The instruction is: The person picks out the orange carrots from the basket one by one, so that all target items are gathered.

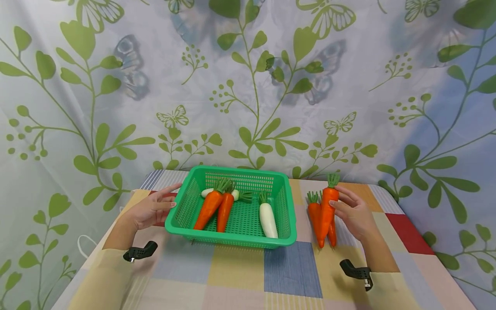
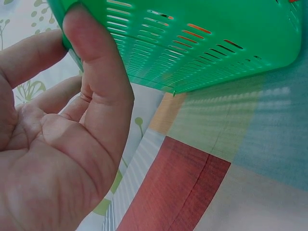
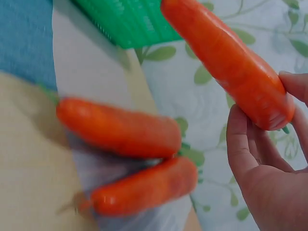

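Plainly, we note the left hand (image 1: 149, 209) pinching the basket (image 1: 232, 238) rim, seemingly steadying it, fingertips partly hidden; right hand (image 1: 353, 215) pinches a carrot (image 1: 326, 217) by its thick end, above two more carrots (image 3: 120, 127) on the tabletop (image 1: 236, 284).

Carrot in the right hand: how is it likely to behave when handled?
The carrot is probably stiff: pinched near its thick end by the right hand, it shows no sag. Its shiny surface may be slippery. Its round, tapering body could roll.

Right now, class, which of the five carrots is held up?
The carrot in the right grip; two others lie on the tablecloth, two in the green basket.
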A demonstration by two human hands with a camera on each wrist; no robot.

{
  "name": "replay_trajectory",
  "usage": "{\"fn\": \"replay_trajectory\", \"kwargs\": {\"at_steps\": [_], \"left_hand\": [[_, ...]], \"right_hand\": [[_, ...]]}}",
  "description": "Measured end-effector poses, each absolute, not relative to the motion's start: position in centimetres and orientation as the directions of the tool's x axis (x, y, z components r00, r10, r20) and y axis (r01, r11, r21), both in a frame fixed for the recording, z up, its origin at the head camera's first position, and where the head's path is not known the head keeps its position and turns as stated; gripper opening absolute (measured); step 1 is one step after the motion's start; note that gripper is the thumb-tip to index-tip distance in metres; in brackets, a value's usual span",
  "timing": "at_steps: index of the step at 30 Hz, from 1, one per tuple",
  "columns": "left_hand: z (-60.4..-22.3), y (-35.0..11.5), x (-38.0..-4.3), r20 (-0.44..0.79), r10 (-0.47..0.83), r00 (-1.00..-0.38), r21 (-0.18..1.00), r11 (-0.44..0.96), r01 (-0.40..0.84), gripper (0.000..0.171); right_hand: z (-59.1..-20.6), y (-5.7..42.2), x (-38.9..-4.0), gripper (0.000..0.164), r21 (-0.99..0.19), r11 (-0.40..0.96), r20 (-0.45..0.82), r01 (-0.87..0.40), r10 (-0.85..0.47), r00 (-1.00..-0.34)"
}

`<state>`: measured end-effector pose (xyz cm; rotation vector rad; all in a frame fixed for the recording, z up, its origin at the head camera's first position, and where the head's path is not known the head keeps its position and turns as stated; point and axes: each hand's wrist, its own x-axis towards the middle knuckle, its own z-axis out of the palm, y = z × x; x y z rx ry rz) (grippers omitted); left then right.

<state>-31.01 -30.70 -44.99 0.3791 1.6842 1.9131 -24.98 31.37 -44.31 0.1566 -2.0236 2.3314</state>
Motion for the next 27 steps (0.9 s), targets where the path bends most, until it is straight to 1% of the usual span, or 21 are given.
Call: {"fn": "replay_trajectory", "kwargs": {"at_steps": [4, 9, 17, 27], "left_hand": [[-45.0, -30.8, -31.0, -0.148, 0.572, -0.807, 0.972, -0.066, -0.226, 0.075], [-45.0, -30.7, -31.1, -0.15, 0.565, -0.811, 0.971, -0.07, -0.228, 0.074], [-45.2, -30.7, -31.2, -0.145, 0.576, -0.805, 0.972, -0.067, -0.223, 0.075], [-45.1, -30.7, -30.9, -0.155, 0.564, -0.811, 0.97, -0.069, -0.234, 0.075]], "right_hand": [[-45.1, 32.6, -25.0, 0.054, -0.981, -0.147, 0.129, -0.123, -0.034, -0.991], [-45.7, 34.2, -25.0, 0.051, -0.985, -0.134, 0.119, -0.111, -0.049, -0.992], [-46.7, 36.4, -25.3, 0.052, -0.996, -0.091, 0.025, -0.017, -0.082, -0.996], [-47.2, 38.1, -26.2, 0.043, -0.998, -0.008, -0.064, 0.064, -0.056, -0.996]]}}
